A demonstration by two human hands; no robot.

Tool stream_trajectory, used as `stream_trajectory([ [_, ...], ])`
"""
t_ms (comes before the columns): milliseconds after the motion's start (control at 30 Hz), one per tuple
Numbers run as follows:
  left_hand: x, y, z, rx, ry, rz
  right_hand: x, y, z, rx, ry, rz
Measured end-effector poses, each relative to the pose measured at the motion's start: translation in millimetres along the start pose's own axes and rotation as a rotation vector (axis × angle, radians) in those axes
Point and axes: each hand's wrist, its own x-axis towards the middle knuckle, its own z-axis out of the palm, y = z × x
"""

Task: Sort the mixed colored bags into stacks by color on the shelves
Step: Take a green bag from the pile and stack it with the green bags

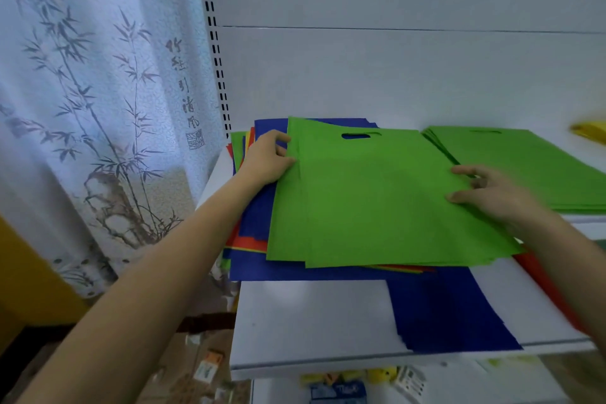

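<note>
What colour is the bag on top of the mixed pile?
The top bag is green, shown in the head view.

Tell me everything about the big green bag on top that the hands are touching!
The flat bright green bag looks like thin felt-like fabric, with an oval handle hole cut near its far edge. It lies askew on top of the mixed pile of blue, red and green bags on the white shelf. The left hand pinches its left edge; the blurred right hand touches its right edge, grip unclear.
</note>
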Motion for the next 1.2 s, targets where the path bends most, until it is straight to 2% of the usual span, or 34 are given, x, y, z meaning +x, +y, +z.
stream_trajectory([
  [233, 0.9, -2.4, -8.7, -0.1, 0.045, -0.041, -5.6, -10.1, 9.9, 0.022, 0.056, -0.054],
  [367, -5.0, 8.0, -2.6, -0.193, -0.04, -0.121, -8.8, -3.7, 14.6, 0.064, 0.046, -0.034],
  [533, -9.1, 25.2, 6.4, -0.061, -0.139, -0.023, -13.9, 5.3, 16.5, 0.12, 0.029, 0.002],
  [667, -16.7, 41.0, 10.0, -0.168, -0.151, 0.03, -18.3, 10.2, 9.7, 0.11, 0.084, -0.036],
  [733, -16.4, 46.3, 9.4, -0.228, -0.129, 0.05, -20.7, 12.1, 5.2, 0.097, 0.117, -0.091],
  [867, -14.1, 60.3, 12.7, -0.187, -0.022, 0.152, -25.4, 14.0, -5.2, 0.089, 0.171, -0.199],
  [1067, -21.4, 96.6, 42.8, -0.278, 0.084, 0.129, -30.0, 39.5, -28.4, 0.179, 0.195, -0.24],
  [1200, -33.9, 133.2, 84.5, -0.325, 0.121, 0.131, -30.7, 72.0, -74.3, 0.228, 0.225, -0.252],
])
